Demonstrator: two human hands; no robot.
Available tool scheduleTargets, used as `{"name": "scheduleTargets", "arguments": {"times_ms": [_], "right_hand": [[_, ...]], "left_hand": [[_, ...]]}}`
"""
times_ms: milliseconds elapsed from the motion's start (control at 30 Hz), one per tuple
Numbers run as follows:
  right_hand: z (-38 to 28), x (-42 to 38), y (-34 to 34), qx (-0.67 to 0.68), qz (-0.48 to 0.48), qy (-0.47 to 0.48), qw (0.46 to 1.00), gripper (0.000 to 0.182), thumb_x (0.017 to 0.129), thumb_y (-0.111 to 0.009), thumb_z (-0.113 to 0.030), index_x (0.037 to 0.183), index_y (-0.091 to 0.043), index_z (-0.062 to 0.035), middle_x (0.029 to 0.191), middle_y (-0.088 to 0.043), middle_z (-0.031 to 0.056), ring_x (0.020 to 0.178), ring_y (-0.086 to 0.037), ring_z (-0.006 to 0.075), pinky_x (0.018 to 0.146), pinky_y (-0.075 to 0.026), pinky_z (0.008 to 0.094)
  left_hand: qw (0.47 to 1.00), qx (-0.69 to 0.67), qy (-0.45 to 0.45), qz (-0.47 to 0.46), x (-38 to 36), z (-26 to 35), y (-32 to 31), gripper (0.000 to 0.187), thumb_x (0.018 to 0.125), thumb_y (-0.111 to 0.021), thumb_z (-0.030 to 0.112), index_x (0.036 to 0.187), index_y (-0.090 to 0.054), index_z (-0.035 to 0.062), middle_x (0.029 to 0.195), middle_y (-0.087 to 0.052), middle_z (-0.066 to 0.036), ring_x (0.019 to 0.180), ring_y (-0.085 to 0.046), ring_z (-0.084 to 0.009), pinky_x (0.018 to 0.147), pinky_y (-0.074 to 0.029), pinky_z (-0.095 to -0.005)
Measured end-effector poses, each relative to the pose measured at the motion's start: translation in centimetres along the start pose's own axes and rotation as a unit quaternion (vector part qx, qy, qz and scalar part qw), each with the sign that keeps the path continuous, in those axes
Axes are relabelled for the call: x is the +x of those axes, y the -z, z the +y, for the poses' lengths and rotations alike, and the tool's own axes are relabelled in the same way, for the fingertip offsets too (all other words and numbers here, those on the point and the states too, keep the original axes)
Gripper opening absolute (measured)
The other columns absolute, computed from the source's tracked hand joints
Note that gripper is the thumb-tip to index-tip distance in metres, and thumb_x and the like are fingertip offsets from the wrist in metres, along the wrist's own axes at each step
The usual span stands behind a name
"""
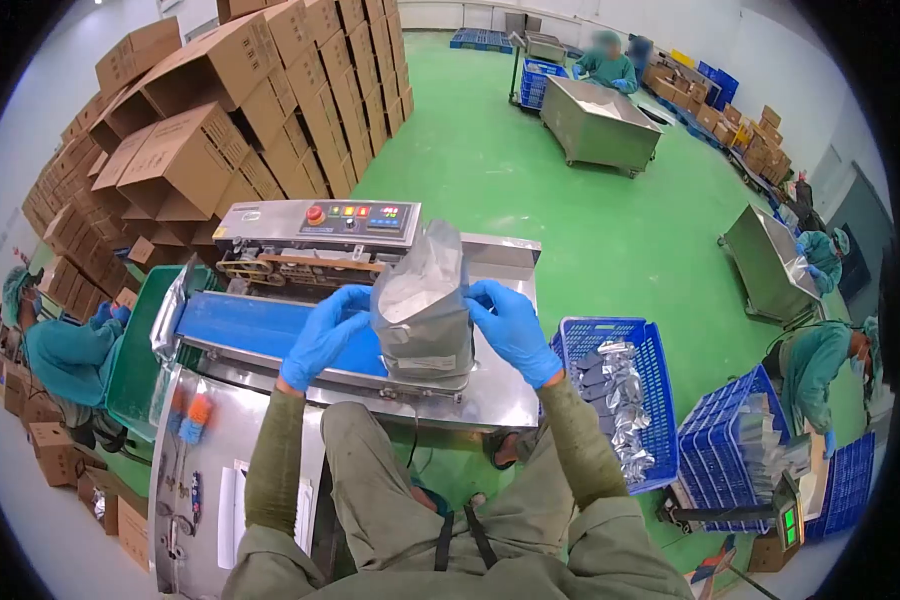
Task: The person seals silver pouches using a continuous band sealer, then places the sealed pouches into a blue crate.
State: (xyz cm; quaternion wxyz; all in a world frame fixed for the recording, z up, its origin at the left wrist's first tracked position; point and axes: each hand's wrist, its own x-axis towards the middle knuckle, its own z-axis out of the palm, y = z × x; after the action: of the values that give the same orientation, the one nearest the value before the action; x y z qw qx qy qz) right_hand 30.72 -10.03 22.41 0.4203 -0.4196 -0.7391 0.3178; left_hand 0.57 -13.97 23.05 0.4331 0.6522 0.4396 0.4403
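An open-topped grey foil bag [425,350] stands upright at the right end of a blue conveyor belt [260,322]. White powder [416,292] shows inside its mouth. My left hand [322,335], in a blue glove, grips the bag's left side near the top, fingers and thumb closed on the edge. On the opposite side my right hand [515,330], also gloved, pinches the right edge at about the same height. Behind the bag runs a metal bag-sealing machine [315,222] with a red button and lit displays.
Right of me, a blue crate [660,440] holds several silver bags. A steel side table [205,480] carries brushes, scissors and papers. Cardboard boxes [185,150] are stacked behind the machine. Co-workers [610,70] stand or sit around steel bins and crates; a green tub [135,395] is at left.
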Motion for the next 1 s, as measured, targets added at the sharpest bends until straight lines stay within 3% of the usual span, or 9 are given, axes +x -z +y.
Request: {"name": "scheduleTargets", "arguments": {"times_ms": [133, 233, 400, 500, 567, 633, 700, 867, 1000], "right_hand": [[1.9, 1.0, 0.3, -0.164, 0.015, 0.133, 0.977, 0.011, 0.089, -0.064, -0.015, 0.091, -0.060, -0.0050, 0.080, -0.061, 0.0122, 0.069, -0.061, 0.0298, 0.059, -0.049, 0.0374], [6.1, -0.5, 2.2, -0.290, 0.064, 0.282, 0.912, 0.018, 0.081, -0.070, -0.016, 0.082, -0.053, -0.0087, 0.075, -0.051, 0.0112, 0.065, -0.054, 0.0316, 0.058, -0.045, 0.0449], [5.3, -2.7, 2.6, -0.207, 0.069, 0.267, 0.939, 0.030, 0.077, -0.076, -0.014, 0.102, -0.060, -0.0090, 0.103, -0.061, 0.0126, 0.088, -0.061, 0.0316, 0.071, -0.049, 0.0418], [4.0, -1.9, 0.0, -0.047, 0.154, 0.194, 0.968, 0.043, 0.084, -0.075, -0.015, 0.124, -0.063, -0.0060, 0.107, -0.067, 0.0129, 0.089, -0.065, 0.0237, 0.072, -0.050, 0.0380], [3.4, -2.2, -0.7, 0.027, 0.146, 0.059, 0.987, 0.026, 0.088, -0.071, -0.011, 0.111, -0.067, -0.0004, 0.091, -0.064, 0.0042, 0.079, -0.058, 0.0140, 0.066, -0.045, 0.0314], [1.6, -2.5, -1.7, 0.134, 0.186, -0.028, 0.973, 0.026, 0.093, -0.067, -0.020, 0.104, -0.070, 0.0031, 0.068, -0.064, 0.0044, 0.065, -0.051, 0.0077, 0.060, -0.043, 0.0269], [3.5, -2.1, -1.9, 0.157, 0.201, -0.079, 0.964, 0.025, 0.093, -0.065, -0.019, 0.101, -0.070, 0.0047, 0.070, -0.063, 0.0023, 0.066, -0.049, 0.0065, 0.058, -0.042, 0.0266], [11.9, -1.2, -4.8, 0.196, 0.170, -0.252, 0.932, 0.025, 0.090, -0.065, -0.019, 0.080, -0.069, 0.0041, 0.065, -0.059, 0.0006, 0.059, -0.049, 0.0082, 0.055, -0.039, 0.0277], [15.0, -0.8, -7.6, 0.219, 0.183, -0.251, 0.925, 0.028, 0.089, -0.065, -0.019, 0.071, -0.066, 0.0025, 0.062, -0.057, 0.0002, 0.056, -0.049, 0.0097, 0.054, -0.039, 0.0290]], "left_hand": [[0.984, 0.178, -0.023, 0.004, 0.9, -0.1, 0.9, 0.009, 0.099, -0.058, 0.012, 0.101, -0.058, 0.0032, 0.092, -0.063, -0.007, 0.081, -0.059, -0.0168, 0.075, -0.048, -0.0312], [0.887, 0.378, -0.252, 0.085, -0.4, -2.0, 1.0, 0.009, 0.090, -0.065, 0.008, 0.094, -0.057, 0.0069, 0.083, -0.058, -0.011, 0.074, -0.058, -0.0324, 0.065, -0.049, -0.0379], [0.814, 0.409, -0.363, 0.196, -1.4, -3.2, -0.2, 0.025, 0.079, -0.073, 0.007, 0.100, -0.062, 0.0094, 0.098, -0.066, -0.010, 0.084, -0.064, -0.0353, 0.067, -0.052, -0.0396], [0.945, 0.142, -0.190, 0.226, -0.5, -3.8, -2.8, 0.020, 0.088, -0.070, 0.010, 0.108, -0.069, 0.0063, 0.091, -0.068, -0.005, 0.076, -0.059, -0.0118, 0.063, -0.048, -0.0279], [0.961, -0.006, -0.066, 0.267, 0.2, -5.8, -4.1, 0.017, 0.096, -0.065, 0.015, 0.104, -0.072, 0.0011, 0.071, -0.060, 0.002, 0.070, -0.045, -0.0016, 0.058, -0.039, -0.0233], [0.955, 0.038, -0.059, 0.290, 0.5, -3.1, -5.0, 0.016, 0.095, -0.064, 0.012, 0.095, -0.070, -0.0025, 0.073, -0.062, 0.000, 0.068, -0.047, -0.0029, 0.057, -0.039, -0.0252], [0.954, 0.038, -0.021, 0.297, 1.6, -2.0, -5.3, 0.021, 0.092, -0.066, 0.014, 0.083, -0.069, -0.0047, 0.071, -0.063, 0.001, 0.067, -0.049, -0.0039, 0.055, -0.039, -0.0263], [0.969, -0.050, 0.143, 0.194, 6.1, -17.5, -4.7, 0.023, 0.079, -0.074, 0.016, 0.076, -0.071, -0.0061, 0.067, -0.068, -0.006, 0.062, -0.059, -0.0107, 0.058, -0.046, -0.0306], [0.956, -0.017, 0.151, 0.252, 6.8, -21.4, -4.2, 0.022, 0.077, -0.076, 0.018, 0.077, -0.074, -0.0038, 0.071, -0.072, -0.009, 0.063, -0.064, -0.0157, 0.061, -0.049, -0.0343]]}}
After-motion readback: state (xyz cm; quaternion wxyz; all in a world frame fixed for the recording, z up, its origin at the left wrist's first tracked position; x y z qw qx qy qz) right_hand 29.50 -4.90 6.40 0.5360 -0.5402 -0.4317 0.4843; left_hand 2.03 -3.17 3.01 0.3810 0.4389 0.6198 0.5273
